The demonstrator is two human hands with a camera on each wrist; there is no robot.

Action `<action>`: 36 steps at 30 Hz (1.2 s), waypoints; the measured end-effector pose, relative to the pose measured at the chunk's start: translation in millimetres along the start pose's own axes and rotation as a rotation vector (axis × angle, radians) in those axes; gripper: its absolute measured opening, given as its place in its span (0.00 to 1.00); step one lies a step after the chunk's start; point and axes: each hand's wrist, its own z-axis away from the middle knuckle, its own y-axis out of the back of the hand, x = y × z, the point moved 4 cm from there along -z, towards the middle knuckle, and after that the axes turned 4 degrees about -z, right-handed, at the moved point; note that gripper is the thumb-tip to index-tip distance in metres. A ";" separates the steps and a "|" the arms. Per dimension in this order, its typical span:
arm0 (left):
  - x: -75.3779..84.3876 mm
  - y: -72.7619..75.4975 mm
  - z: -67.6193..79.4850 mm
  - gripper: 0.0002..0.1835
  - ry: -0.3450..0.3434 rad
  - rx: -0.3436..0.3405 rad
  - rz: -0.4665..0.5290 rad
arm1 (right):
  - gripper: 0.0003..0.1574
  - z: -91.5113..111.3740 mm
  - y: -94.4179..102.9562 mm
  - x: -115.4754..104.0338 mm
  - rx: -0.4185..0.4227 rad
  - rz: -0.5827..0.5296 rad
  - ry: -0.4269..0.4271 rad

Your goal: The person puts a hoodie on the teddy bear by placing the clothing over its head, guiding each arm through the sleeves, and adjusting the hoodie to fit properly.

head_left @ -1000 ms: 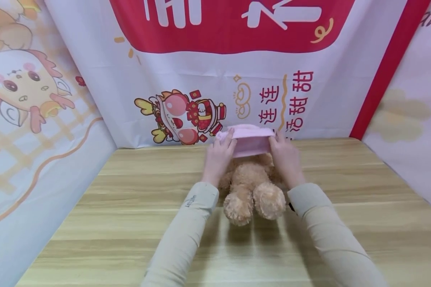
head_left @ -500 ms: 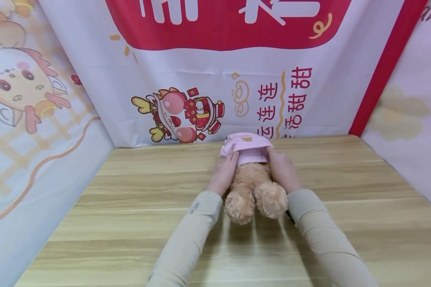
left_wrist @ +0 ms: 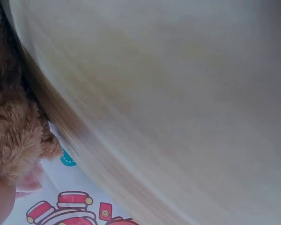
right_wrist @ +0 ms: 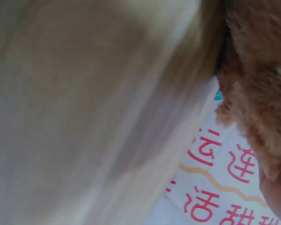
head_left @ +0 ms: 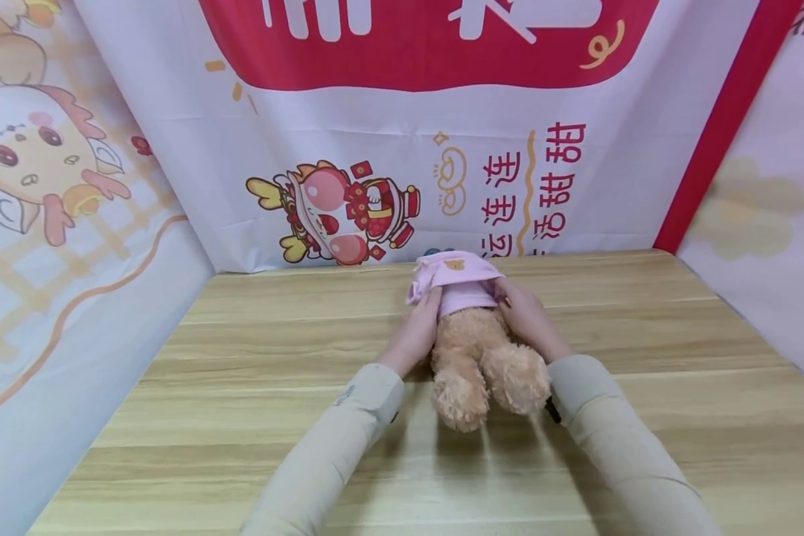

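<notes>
A light-brown plush toy (head_left: 470, 333) lies on the table with its two fluffy legs toward me; its head is hidden. A pink doll shirt (head_left: 462, 271) with a small bear print covers its upper part and is folded over in layers. My left hand (head_left: 420, 330) holds the shirt's left edge against the toy's side. On the other side, my right hand (head_left: 533, 320) grips the right edge, fingers partly hidden beneath the cloth. Both wrist views catch brown fur (left_wrist: 14, 133) close by; the fingertips do not show there.
The wood-grain table (head_left: 241, 387) spreads around the toy. Along its far edge hangs a white and red printed banner (head_left: 388, 126), close to the toy's far end. Printed cloth walls (head_left: 107, 298) stand on the left and right.
The shirt has come down from above the toy onto its upper body, and its bear print now shows. Both hands have lowered with it; the legs have shifted slightly right.
</notes>
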 end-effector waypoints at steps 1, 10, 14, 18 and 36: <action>0.7 0.6 1.5 0.26 -0.018 0.002 -0.024 | 0.08 0.0 1.3 -1.6 -0.017 -0.002 0.001; -1.6 2.8 17.4 0.28 0.007 -0.061 0.043 | 0.20 6.3 16.2 -13.4 -0.217 -0.020 0.063; 1.9 12.6 18.5 0.26 -0.076 -0.061 -0.032 | 0.23 6.2 25.9 -19.6 -0.324 -0.015 0.040; 11.6 35.6 15.8 0.23 -0.278 0.001 -0.338 | 0.23 -3.1 38.0 -27.7 -0.352 0.034 -0.061; 17.3 44.9 -16.3 0.22 -0.216 0.412 -0.659 | 0.21 -23.3 32.9 -21.5 0.049 0.158 -0.172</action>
